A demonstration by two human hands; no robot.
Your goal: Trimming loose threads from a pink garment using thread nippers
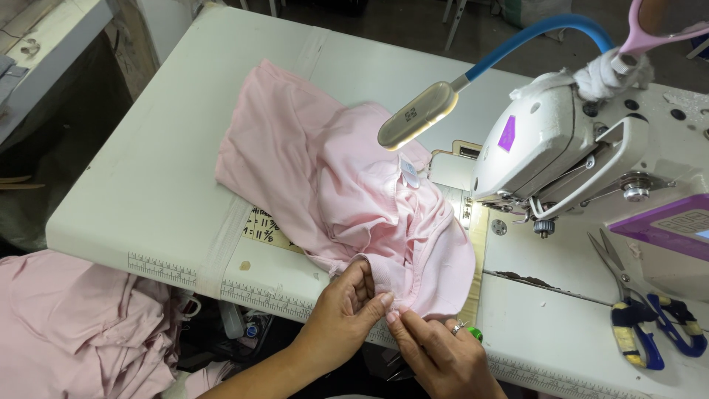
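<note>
- Both hands pinch the pink garment (pixel 354 185) at its near hem.
- Left hand (pixel 343 310) grips the fold.
- Right hand (pixel 436 347) nips the edge just beside it.

Both forearms were bare — no sleeves showed — and the right hand (pixel 443 355) wore a ring set with a small stone.

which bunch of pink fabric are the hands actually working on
The pink garment spread on the sewing table: both the left hand and right hand pinch its near edge. The other pink heap lies untouched below, lower left.
</note>
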